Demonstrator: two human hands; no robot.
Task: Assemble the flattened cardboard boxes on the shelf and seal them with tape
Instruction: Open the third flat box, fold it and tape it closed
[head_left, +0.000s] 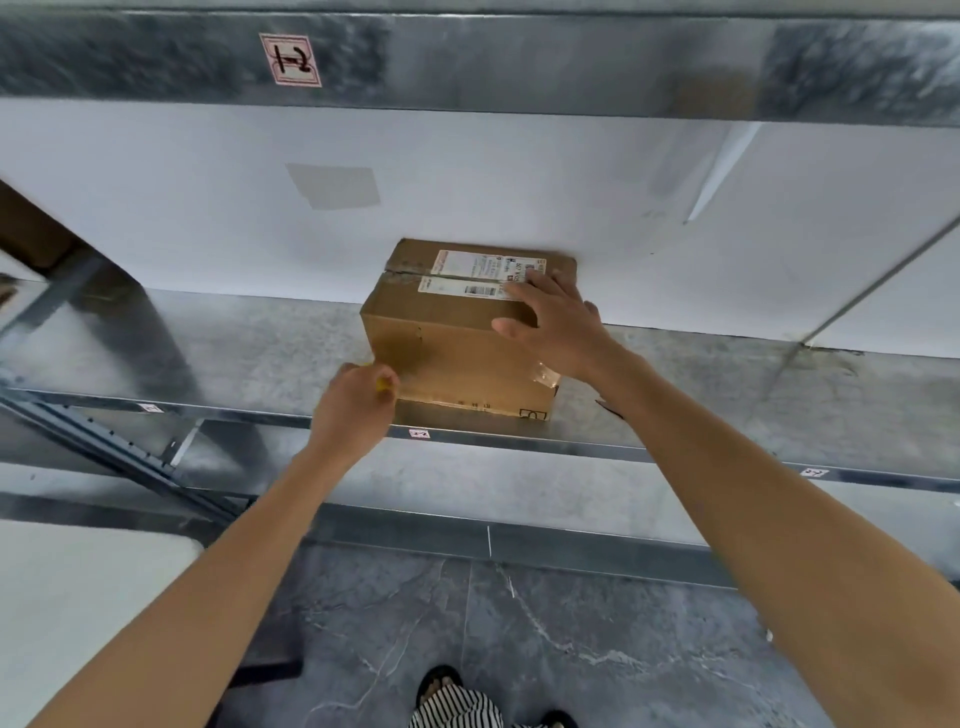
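box (457, 338): long axis left-right
right hand (558, 327): fingers spread flat; we steady the top
left hand (353, 410): grips yellow item (383, 384) at near-left corner

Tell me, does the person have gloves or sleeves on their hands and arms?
No gloves. The left hand and right hand are bare, with no rings or watch showing. The left arm and right arm have no sleeves in view.
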